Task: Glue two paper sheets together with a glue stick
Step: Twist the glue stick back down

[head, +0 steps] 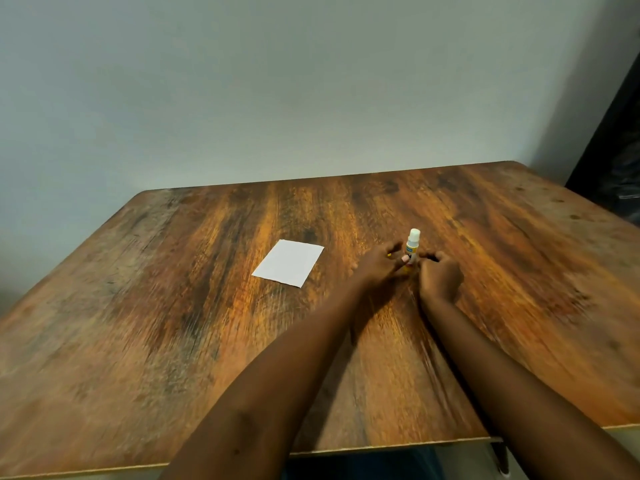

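Head view, some motion blur. Brown wood-grain tabletop (180, 323) set against a plain grey-white wall (277, 98). A small glue stick (412, 249) with a yellow body and a white cap stands upright right of centre on the tabletop, its base hidden between the two hands. Label: a small blue patch near the top and dark lettering below it, too blurred to read; no brand legible. Left hand (379, 268) comes in from the stick's left; its thumb lies against the lower body of the stick and its fingers (393, 245) curl round the far side, so it holds the stick. Right hand (440, 278) sits just beside the stick on the right, fingers curled in toward the base; cannot tell whether they actually clamp it or only touch. White rectangular paper sheet (288, 263) lies flat on the tabletop to the left of the hands, near but apart from them, untouched. Cannot tell whether it is one sheet or two stacked. Dark object (616, 150) at right edge, unidentifiable.
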Action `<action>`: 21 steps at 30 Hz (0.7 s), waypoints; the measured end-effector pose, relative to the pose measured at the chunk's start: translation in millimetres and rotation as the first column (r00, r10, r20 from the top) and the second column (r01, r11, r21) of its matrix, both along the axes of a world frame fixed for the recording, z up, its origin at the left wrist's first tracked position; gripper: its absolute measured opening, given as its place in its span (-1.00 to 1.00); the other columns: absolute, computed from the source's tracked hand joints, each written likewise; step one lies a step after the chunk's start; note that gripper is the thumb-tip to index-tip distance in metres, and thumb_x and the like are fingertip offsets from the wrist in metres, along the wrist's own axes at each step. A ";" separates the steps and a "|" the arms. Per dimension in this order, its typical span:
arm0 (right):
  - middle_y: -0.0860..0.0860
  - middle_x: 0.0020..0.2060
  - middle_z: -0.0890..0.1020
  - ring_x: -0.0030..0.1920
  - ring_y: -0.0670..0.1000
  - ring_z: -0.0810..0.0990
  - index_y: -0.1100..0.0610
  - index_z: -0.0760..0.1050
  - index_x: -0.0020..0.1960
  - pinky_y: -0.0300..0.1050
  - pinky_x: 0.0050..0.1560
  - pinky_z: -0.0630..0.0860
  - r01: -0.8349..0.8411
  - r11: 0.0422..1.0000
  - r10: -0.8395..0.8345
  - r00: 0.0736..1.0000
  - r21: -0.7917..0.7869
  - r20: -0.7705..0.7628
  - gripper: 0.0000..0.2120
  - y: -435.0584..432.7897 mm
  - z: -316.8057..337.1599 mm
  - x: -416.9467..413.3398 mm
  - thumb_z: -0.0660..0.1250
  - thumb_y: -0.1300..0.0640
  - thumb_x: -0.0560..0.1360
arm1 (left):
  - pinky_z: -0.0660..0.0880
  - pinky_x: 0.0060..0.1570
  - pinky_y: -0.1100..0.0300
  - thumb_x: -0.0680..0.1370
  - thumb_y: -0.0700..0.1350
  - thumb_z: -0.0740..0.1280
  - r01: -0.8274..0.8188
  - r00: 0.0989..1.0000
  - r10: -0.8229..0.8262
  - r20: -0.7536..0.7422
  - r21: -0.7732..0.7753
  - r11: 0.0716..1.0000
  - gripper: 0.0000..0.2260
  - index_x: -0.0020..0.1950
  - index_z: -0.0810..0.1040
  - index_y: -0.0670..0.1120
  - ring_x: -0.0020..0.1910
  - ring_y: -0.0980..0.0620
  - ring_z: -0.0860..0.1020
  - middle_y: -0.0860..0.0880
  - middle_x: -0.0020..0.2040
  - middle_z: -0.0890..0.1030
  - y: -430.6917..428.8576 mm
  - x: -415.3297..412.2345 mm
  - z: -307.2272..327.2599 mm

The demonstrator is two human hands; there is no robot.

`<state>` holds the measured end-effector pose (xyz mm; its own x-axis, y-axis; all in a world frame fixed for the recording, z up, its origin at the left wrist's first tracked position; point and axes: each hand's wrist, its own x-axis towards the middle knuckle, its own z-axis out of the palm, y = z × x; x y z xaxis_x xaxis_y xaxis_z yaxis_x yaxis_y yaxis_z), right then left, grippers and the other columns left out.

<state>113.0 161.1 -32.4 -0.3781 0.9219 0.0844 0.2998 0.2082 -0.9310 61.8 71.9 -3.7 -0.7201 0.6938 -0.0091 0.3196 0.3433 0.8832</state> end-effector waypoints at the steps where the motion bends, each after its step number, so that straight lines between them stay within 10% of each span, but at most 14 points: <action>1: 0.07 -0.14 0.67 -0.15 0.05 0.55 0.15 0.64 -0.05 -0.15 -0.18 0.33 -0.022 1.000 0.022 1.000 -0.010 0.008 -0.81 1.5 -0.4 -1.4 0.26 0.24 0.45 | 0.41 0.23 0.24 0.60 -0.17 0.23 -0.005 1.000 0.005 0.005 0.026 1.000 -0.60 0.44 0.35 -0.19 0.32 -0.08 0.46 -0.16 0.38 0.47 3.1 0.1 -2.4; 3: 0.11 -0.07 0.69 -0.07 0.11 0.60 0.12 0.64 -0.01 -0.10 -0.13 0.40 -0.055 0.998 0.055 0.998 -0.025 0.022 -0.79 4.4 -0.9 -4.1 0.27 0.22 0.44 | 0.43 -0.06 0.48 0.59 -0.21 0.23 -0.017 0.999 0.013 0.040 0.106 0.994 -0.65 0.39 0.42 -0.20 0.19 -0.05 0.53 -0.17 0.28 0.55 8.3 1.1 -5.8; 9: 0.11 0.02 0.67 0.02 0.12 0.62 0.12 0.59 0.11 0.16 0.10 0.54 -0.274 0.950 0.261 0.960 -0.147 -0.098 -0.78 5.4 0.3 -9.9 0.28 0.22 0.50 | 0.53 -0.31 0.35 0.59 -0.26 0.21 -0.237 0.933 0.130 0.335 0.301 0.924 -0.75 0.24 0.48 -0.30 -0.17 0.04 0.59 -0.10 -0.08 0.63 12.8 -7.7 -9.4; 18: 0.13 -0.20 0.52 -0.22 0.01 0.59 0.30 0.46 -0.15 -0.14 -0.30 0.64 -0.683 0.384 0.182 0.716 -0.622 -0.674 -0.81 -29.4 25.2 -31.8 0.11 0.40 0.56 | 0.57 -0.06 0.11 0.60 -0.22 0.20 -0.393 0.766 -0.005 0.642 0.474 0.788 -0.77 0.21 0.46 -0.30 -0.19 0.00 0.59 -0.14 -0.06 0.59 -25.5 -35.6 6.1; 21: 0.13 -0.20 0.52 -0.25 0.00 0.62 0.34 0.46 -0.16 -0.20 -0.30 0.65 -0.716 0.309 0.154 0.687 -0.626 -0.710 -0.79 -40.3 29.2 -41.7 0.09 0.43 0.55 | 0.59 -0.36 0.29 0.60 -0.26 0.20 -0.436 0.749 0.013 0.663 0.478 0.763 -0.82 0.16 0.48 -0.29 -0.38 0.14 0.64 -0.08 -0.13 0.59 -41.5 -46.3 8.9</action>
<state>71.2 120.8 -3.2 -0.9095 0.3064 -0.2810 -0.0583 -0.7632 -0.6435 15.5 30.3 5.3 -0.8373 0.5255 -0.1511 -0.3513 -0.3053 0.8851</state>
